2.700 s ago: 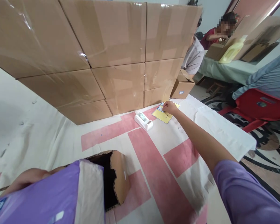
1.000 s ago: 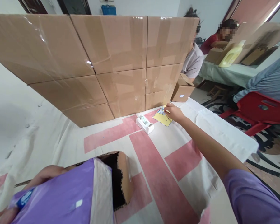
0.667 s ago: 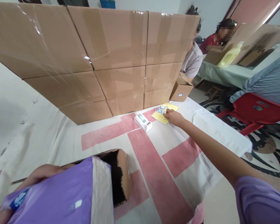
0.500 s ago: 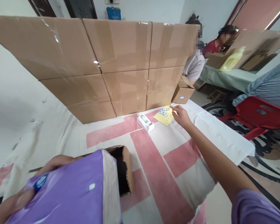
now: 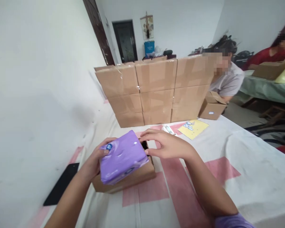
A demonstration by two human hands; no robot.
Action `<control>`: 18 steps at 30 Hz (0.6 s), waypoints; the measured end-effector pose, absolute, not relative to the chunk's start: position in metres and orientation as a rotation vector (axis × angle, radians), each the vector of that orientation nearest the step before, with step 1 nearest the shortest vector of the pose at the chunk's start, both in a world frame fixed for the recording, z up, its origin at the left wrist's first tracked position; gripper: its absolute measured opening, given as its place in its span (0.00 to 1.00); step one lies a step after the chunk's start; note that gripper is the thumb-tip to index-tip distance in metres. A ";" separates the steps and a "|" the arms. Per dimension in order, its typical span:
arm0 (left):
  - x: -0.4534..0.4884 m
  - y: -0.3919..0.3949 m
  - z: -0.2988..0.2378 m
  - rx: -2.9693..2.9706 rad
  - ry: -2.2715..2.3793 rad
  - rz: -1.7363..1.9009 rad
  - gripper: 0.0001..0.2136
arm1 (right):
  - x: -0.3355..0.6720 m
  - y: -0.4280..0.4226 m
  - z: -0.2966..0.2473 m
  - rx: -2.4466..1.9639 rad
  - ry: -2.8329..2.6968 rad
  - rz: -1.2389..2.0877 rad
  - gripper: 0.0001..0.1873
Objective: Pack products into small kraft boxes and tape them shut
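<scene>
A purple soft pack [image 5: 122,156] sits tilted over the mouth of a small open cardboard box [image 5: 130,178] on the white and pink cloth. My left hand [image 5: 95,160] grips the pack's left end, fingers curled around it. My right hand [image 5: 165,145] rests at the pack's right end and the box's far edge, fingers bent against them. Beyond the hands lie a yellow sticker sheet [image 5: 193,128] and a white tape dispenser [image 5: 167,129], partly hidden behind my right hand.
A wall of stacked taped cartons [image 5: 154,91] stands at the back of the table. A small carton [image 5: 212,109] sits beside a seated person [image 5: 228,82]. A black flat object [image 5: 61,183] lies at the table's left edge by the wall.
My right hand left the yellow sheet and came back to the pack and box. My head pulled back and up, so the cartons now look farther away.
</scene>
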State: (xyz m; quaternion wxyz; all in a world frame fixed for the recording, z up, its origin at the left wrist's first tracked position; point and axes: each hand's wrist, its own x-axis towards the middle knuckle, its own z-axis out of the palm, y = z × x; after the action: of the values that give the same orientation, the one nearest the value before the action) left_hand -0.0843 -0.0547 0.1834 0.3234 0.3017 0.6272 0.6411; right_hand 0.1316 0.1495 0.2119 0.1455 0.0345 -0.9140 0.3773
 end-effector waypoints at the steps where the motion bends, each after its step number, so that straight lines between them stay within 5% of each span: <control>1: -0.085 -0.056 0.184 0.768 1.635 1.686 0.22 | 0.128 0.149 0.214 0.089 -2.654 1.094 0.15; 11: -0.100 -0.089 0.187 0.645 1.743 1.792 0.23 | 0.121 0.138 0.196 0.048 -2.885 1.009 0.04; 18: -0.120 -0.081 0.190 0.686 1.793 1.934 0.22 | 0.124 0.135 0.200 0.166 -2.916 1.034 0.08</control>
State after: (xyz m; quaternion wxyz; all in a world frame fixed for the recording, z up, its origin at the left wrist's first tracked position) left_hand -0.1195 -0.0809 0.1904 0.2069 0.2464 0.6438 0.6943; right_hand 0.1236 0.1346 0.1998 0.0216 0.0534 -0.9409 0.3337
